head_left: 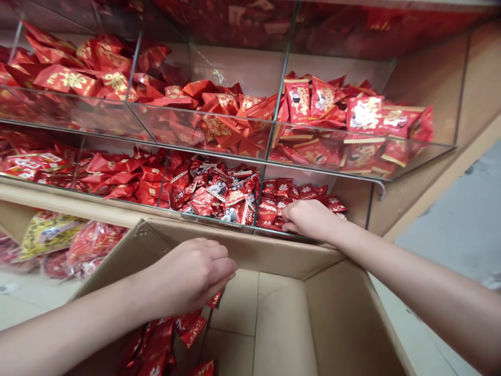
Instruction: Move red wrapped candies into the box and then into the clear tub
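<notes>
Over the left part of an open cardboard box is my left hand, its fingers curled closed. Red packets lie in the box below it, and one packet shows just under the fingers; whether the hand grips it is unclear. My right hand reaches into the lower right shelf compartment, fingers closed against small red packets there. What it holds, if anything, is hidden by the hand.
Clear-walled shelf compartments hold red packets above and red-and-black packets at lower middle. Plastic bags of packets rest under the shelf at left. A wooden side panel bounds the right.
</notes>
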### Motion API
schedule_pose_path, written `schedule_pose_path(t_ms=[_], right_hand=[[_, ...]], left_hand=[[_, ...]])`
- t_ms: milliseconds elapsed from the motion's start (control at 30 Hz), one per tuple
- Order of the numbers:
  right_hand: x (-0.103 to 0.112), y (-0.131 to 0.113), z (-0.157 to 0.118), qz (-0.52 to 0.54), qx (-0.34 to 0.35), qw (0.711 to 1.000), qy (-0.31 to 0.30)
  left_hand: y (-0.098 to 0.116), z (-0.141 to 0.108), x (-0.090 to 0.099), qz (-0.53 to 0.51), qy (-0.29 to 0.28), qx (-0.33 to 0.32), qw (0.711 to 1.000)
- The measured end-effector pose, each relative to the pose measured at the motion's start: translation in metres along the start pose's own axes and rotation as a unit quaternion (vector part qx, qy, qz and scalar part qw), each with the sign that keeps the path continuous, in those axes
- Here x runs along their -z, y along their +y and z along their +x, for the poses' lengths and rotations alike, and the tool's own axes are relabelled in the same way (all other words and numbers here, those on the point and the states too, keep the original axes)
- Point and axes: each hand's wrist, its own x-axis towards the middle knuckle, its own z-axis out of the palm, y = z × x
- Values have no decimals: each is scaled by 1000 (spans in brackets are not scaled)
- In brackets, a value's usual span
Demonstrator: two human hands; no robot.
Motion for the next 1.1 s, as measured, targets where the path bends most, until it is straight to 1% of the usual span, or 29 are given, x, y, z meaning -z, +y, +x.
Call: schedule_pose_path(t_ms=[200,300,433,500,567,700,867,967,1033,1100], right_hand=[[-4,-6,0,-27,-1,1000,9],[-6,-7,1,-35,-10,999,6],[-9,-3,-2,-12,-5,1000,23],[-9,1,-7,13,-6,999,33],[-9,6,-13,29,-25,998,41],[-9,13,-19,31,-75,995,54],[-12,6,-9,-2,-51,995,83],[-13,4,-2,-15,-49,995,80],[-13,6,-2,1,-55,996,76],[-11,8,-4,52,-63,993,84]], left_hand=[[1,1,-5,-49,-12,-3,999],[2,1,-6,-56,-29,-5,998],[2,0,-8,-56,-59,-1,997],[3,0,-9,-59,-73,-11,995],[4,0,-10,-61,-86,-25,994],[7,1,-12,-60,-86,-48,993],[9,2,-15,-61,-100,-51,992],[9,1,-15,-56,-118,-48,990],[9,0,-16,-56,-122,-49,990],[9,-1,-17,-61,-121,-46,990]])
